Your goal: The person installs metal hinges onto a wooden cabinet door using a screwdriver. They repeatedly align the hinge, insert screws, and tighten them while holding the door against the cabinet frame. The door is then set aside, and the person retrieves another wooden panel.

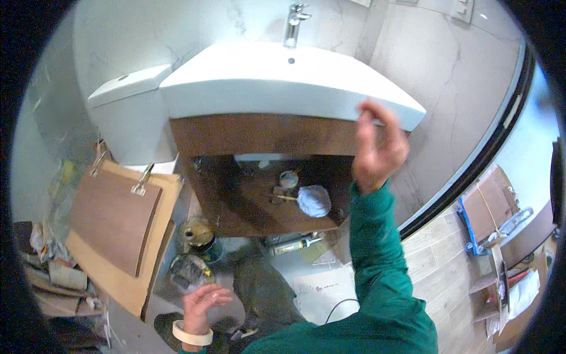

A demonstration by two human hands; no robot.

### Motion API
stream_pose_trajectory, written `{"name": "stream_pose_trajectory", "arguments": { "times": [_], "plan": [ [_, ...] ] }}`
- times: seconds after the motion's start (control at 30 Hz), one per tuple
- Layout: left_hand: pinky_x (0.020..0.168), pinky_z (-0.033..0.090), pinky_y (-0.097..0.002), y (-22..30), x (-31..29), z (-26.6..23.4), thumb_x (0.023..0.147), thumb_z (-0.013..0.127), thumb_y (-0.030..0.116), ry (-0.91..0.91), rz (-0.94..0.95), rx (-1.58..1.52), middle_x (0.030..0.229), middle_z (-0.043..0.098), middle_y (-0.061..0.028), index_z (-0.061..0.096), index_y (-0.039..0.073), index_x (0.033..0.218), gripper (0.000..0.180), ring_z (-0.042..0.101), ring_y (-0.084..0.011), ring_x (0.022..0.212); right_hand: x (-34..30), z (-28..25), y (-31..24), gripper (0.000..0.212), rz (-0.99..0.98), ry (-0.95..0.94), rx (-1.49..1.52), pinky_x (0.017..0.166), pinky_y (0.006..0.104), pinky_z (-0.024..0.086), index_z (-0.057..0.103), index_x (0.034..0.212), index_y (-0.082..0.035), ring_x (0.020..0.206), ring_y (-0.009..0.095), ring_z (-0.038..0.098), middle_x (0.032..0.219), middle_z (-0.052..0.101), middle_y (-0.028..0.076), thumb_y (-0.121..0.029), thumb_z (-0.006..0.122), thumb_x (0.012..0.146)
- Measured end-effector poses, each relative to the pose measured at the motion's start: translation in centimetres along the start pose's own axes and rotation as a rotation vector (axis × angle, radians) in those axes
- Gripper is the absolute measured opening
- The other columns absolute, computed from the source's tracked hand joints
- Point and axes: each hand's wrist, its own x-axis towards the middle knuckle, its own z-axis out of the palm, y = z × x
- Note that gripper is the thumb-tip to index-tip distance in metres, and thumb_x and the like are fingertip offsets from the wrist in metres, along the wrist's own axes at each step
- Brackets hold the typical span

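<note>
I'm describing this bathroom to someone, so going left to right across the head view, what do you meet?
Brown cabinet door → toilet cistern → left hand → tap → blue-white bundle → right hand → cardboard box.

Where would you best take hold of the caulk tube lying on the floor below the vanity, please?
Grip the caulk tube around the middle of its barrel, coming down from above. It lies flat on the floor, nozzle pointing right, with its long sides exposed, so fingers can probably close across its width. The left hand is the nearer one; the right hand is on the washbasin edge.

Bathroom (mid-renovation), washbasin (pixel 283 82), toilet cistern (pixel 127 112)
</note>
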Motion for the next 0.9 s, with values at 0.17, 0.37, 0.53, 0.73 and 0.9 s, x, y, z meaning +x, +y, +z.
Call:
{"name": "stream_pose_trajectory", "arguments": {
  "times": [0.17, 0.37, 0.53, 0.73, 0.9],
  "plan": [
    [0.078, 0.056, -0.0408, -0.7, 4.3, 2.0, 0.086, 0.063, 0.010, -0.226, 0.018, -0.011, 0.096, 0.068, -0.0254, 0.061, -0.009, 0.109, 0.030, 0.070, -0.0332, 0.080, 10.6, 1.6, 8.5, 0.029, -0.072, -0.062, -0.267, 0.080, 0.0371, 0.052, 0.066, 0.107, -0.005, 0.091, 0.025, 0.066, 0.101, 0.068, 0.014, -0.025, 0.066, 0.085],
    [0.079, 0.055, -0.0338, -3.0, 7.3, 1.6, 0.087, 0.065, 0.008, -0.228, -0.001, 0.062, 0.096, 0.069, -0.0218, 0.062, -0.008, 0.105, 0.025, 0.069, -0.0247, 0.082, 11.1, 2.9, 14.7, 0.058, -0.096, -0.357, -0.626, 0.107, 0.0457, 0.034, 0.057, 0.122, -0.003, 0.122, 0.039, 0.047, 0.125, 0.055, 0.026, -0.047, 0.064, 0.084],
    [0.066, 0.052, -0.0327, 0.3, 4.8, 2.2, 0.086, 0.064, 0.010, -0.284, -0.104, 0.281, 0.065, 0.065, -0.0108, 0.060, -0.001, 0.067, 0.022, 0.063, -0.0172, 0.062, 10.2, 2.6, 13.5, 0.060, 0.055, -0.437, -0.656, 0.107, 0.0509, 0.034, 0.055, 0.126, -0.003, 0.127, 0.045, 0.040, 0.137, 0.041, 0.030, -0.041, 0.070, 0.083],
    [0.071, 0.052, -0.0330, 9.0, 1.9, 6.2, 0.090, 0.067, 0.027, -0.466, -0.419, 0.439, 0.081, 0.068, -0.0108, 0.065, -0.001, 0.106, 0.033, 0.063, -0.0193, 0.073, 11.1, 2.6, 10.4, 0.060, 0.316, -0.571, -0.544, 0.105, 0.0456, 0.039, 0.055, 0.123, -0.002, 0.125, 0.042, 0.043, 0.137, 0.039, 0.027, -0.043, 0.070, 0.082],
    [0.075, 0.053, -0.0309, 15.7, 0.2, 10.6, 0.089, 0.069, 0.023, -0.414, -0.411, 0.283, 0.082, 0.070, -0.0093, 0.064, -0.001, 0.111, 0.033, 0.065, -0.0166, 0.078, 12.1, 2.1, 9.7, 0.051, 0.266, -0.504, -0.471, 0.104, 0.0496, 0.036, 0.056, 0.114, 0.000, 0.124, 0.043, 0.042, 0.133, 0.042, 0.025, -0.034, 0.072, 0.079]
  ]
}}
